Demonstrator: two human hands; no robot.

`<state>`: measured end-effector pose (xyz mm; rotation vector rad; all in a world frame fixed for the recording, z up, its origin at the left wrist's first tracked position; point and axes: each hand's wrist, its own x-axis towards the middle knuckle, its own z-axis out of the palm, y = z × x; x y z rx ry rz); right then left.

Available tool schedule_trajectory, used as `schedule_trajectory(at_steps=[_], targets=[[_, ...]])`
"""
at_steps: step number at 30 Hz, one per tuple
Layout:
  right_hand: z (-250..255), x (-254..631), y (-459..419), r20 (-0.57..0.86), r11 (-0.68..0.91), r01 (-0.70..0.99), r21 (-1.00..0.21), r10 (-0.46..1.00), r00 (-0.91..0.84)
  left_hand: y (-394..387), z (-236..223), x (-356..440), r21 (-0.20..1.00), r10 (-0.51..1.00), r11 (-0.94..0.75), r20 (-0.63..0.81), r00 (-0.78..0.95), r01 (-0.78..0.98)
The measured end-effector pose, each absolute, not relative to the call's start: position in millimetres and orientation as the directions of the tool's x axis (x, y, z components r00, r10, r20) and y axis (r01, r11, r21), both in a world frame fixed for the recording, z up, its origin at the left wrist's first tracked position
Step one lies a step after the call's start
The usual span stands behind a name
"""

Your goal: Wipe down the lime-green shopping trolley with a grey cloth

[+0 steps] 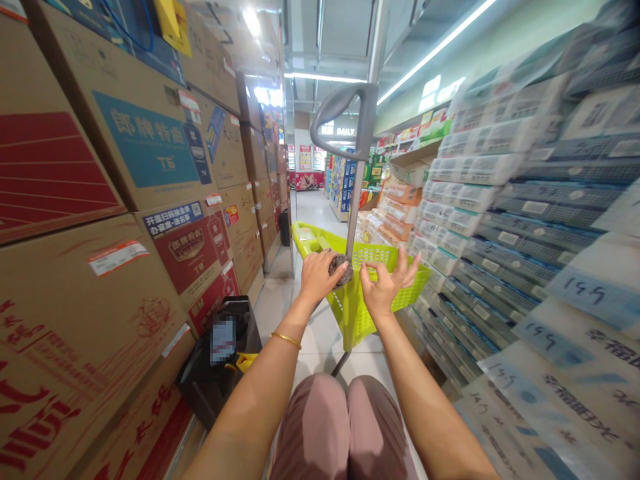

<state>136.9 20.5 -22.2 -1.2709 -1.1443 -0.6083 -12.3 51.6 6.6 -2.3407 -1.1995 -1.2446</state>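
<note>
My left hand (pixel 318 275), with a gold bangle on its wrist, is closed on a small fuzzy grey-brown bundle (pixel 338 267). The bundle could be yarn or knitted stuff; its exact kind does not show. Just to the right, my right hand (pixel 387 280) pinches thumb and forefinger together beside the bundle, its other fingers raised and spread. Anything in that pinch is too fine to make out. Beyond both hands is a lime-green shopping basket (pixel 373 320) with a grey pole and a looped grey handle (pixel 343 127) standing upright.
Stacked cartons (pixel 150 147) wall the left side. A black bag (pixel 220 360) sits on the floor by them. Tall piles of wrapped tissue packs (pixel 480 167) line the right. A tiled aisle floor (pixel 315 207) runs ahead between the shelves. My knees (pixel 345 427) are bent below my hands.
</note>
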Motion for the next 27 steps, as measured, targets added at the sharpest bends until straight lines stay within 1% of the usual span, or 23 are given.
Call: schedule_trajectory(at_steps=[3,5,7,10,12,16,18,20,22,25,27], targets=[[-22,132,19,0.897,0.371,0.822,-0.431,0.272,0.347,51,7,-12,0.172,0.566,-0.635,0.767,0.302,0.753],[-25,129,20,0.906,0.476,0.776,-0.413,0.304,0.296,51,6,-12,0.182,0.573,-0.631,0.764,0.295,0.754],[-30,124,22,0.911,0.568,0.732,-0.377,0.37,0.183,53,5,-11,0.198,0.577,-0.631,0.766,0.283,0.75],[-36,118,28,0.881,0.66,0.678,-0.324,0.471,-0.037,57,4,-12,0.229,0.578,-0.643,0.771,0.267,0.731],[-38,115,33,0.86,0.69,0.644,-0.33,0.502,-0.096,59,4,-14,0.253,0.583,-0.654,0.768,0.263,0.713],[-31,117,39,0.84,0.698,0.595,-0.398,0.538,-0.07,64,5,-19,0.302,0.609,-0.662,0.75,0.259,0.686],[-26,122,39,0.835,0.709,0.58,-0.401,0.544,-0.088,65,9,-23,0.329,0.628,-0.665,0.733,0.264,0.67],[-20,129,37,0.841,0.705,0.575,-0.415,0.538,-0.053,64,14,-24,0.352,0.657,-0.656,0.702,0.274,0.668],[-10,132,36,0.857,0.677,0.574,-0.461,0.507,0.091,62,22,-23,0.361,0.699,-0.609,0.665,0.263,0.706],[14,131,42,0.849,0.649,0.547,-0.528,0.403,0.341,58,37,-15,0.352,0.747,-0.496,0.638,0.184,0.794],[33,126,51,0.84,0.656,0.53,-0.537,0.365,0.4,58,47,-6,0.34,0.746,-0.453,0.651,0.142,0.824]])
